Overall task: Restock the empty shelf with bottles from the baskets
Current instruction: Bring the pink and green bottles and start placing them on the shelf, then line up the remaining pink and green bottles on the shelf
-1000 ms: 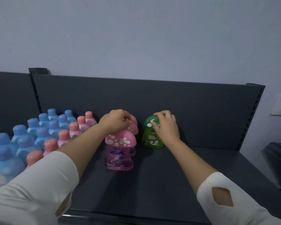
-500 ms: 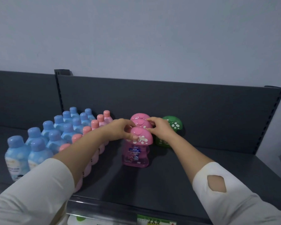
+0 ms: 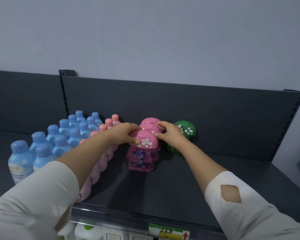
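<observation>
Three pink mushroom-cap bottles stand in a front-to-back row on the dark grey shelf [image 3: 171, 191]. My left hand [image 3: 126, 134] grips the left side of the front pink bottle's cap [image 3: 146, 141]. My right hand [image 3: 170, 135] touches the right sides of the front and middle pink caps [image 3: 150, 129] with its fingertips. The rear pink cap [image 3: 149, 120] shows behind them. A green mushroom-cap bottle [image 3: 186, 130] stands just right of my right hand, partly hidden by it.
Rows of blue-capped bottles [image 3: 59, 135] and pink-capped bottles [image 3: 103, 129] fill the shelf's left part. The shelf's back panel [image 3: 215, 108] rises behind. Bare shelf lies right of the green bottle. A price label [image 3: 168, 232] hangs on the front edge.
My right hand left the green bottle's cap and moved left to the pink caps. My left hand shifted from the rear pink bottles to the front one's cap. The view stepped back.
</observation>
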Demonstrator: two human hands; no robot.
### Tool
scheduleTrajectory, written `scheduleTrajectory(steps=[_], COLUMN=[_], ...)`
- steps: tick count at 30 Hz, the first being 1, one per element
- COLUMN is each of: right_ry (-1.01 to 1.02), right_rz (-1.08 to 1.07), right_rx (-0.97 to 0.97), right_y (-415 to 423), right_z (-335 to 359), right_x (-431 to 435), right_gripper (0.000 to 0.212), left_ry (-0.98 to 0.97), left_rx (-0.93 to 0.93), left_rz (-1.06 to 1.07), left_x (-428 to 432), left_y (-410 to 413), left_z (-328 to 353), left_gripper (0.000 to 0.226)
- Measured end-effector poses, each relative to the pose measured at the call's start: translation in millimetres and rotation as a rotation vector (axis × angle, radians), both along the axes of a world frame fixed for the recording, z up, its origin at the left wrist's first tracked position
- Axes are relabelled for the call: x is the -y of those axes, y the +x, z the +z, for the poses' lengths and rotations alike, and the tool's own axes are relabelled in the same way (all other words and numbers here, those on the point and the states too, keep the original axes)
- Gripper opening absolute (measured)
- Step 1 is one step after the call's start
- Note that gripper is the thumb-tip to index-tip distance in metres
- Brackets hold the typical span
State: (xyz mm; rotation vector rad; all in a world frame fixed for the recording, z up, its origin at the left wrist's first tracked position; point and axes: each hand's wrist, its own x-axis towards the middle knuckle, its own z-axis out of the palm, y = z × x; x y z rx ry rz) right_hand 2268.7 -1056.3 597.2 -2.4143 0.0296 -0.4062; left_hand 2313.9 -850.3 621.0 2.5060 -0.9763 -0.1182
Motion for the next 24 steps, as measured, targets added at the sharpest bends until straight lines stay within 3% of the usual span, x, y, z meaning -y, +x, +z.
scheduleTrajectory(steps=[4, 8, 12, 17, 24], right_ry=[-0.012, -0.056, -0.153, -0.306, -0.535], right_rz=[-0.083, -0.157, -0.242, -0.292, -0.273], right_rx=[0.090, 0.177, 0.135, 0.078, -0.005], right_y=[-4, -23, -60, -116, -191], right_z=[-9, -17, -20, -27, -48], right_x=[-4, -6, -16, -60, -152], right_gripper=[0.048, 0.035, 0.034, 0.038, 0.039], left_ry=[-0.060, -0.136, -0.162, -0.116, -0.006], left_rx=[0.111, 0.315, 0.481, 0.543, 0.466], left_rz=[0.031, 0.151, 0.180, 0.096, 0.015], left_x=[1, -5, -22, -61, -144], left_y=[-10, -28, -55, -100, -165], left_z=[-2, -8, -12, -21, -56], left_gripper=[0.067, 0.044, 0.026, 0.028, 0.030])
